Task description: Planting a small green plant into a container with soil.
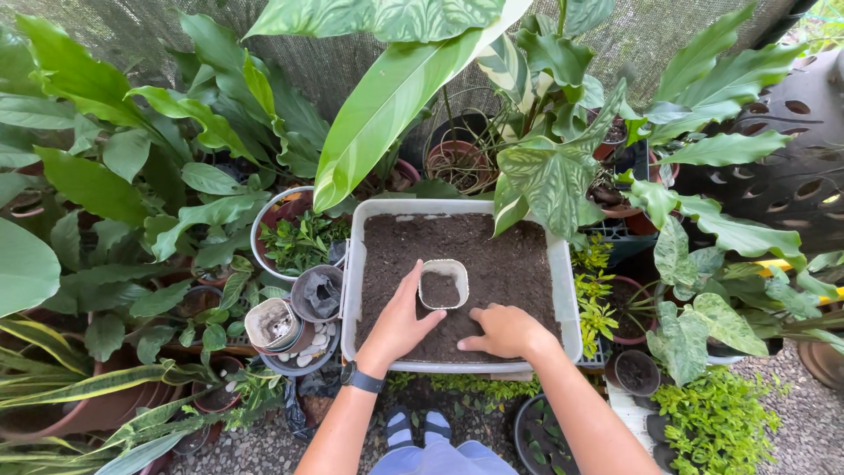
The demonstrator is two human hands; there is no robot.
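A grey rectangular tub [563,290] full of dark soil stands in front of me among potted plants. A small white square pot [444,284], partly filled with soil, sits on the soil near the tub's front. My left hand [400,321] cups the pot's left side, thumb and fingers around it; a dark watch is on that wrist. My right hand [503,330] lies palm down on the soil just right of the pot, fingers curled into the soil and not holding the pot.
Left of the tub stand a round pot with a small green plant [299,237], a dark pot [316,293] and a tipped pot over a bowl of pebbles [303,352]. Large leaves overhang the tub's back. Small pots [636,371] and gravel lie at the right; my feet are below.
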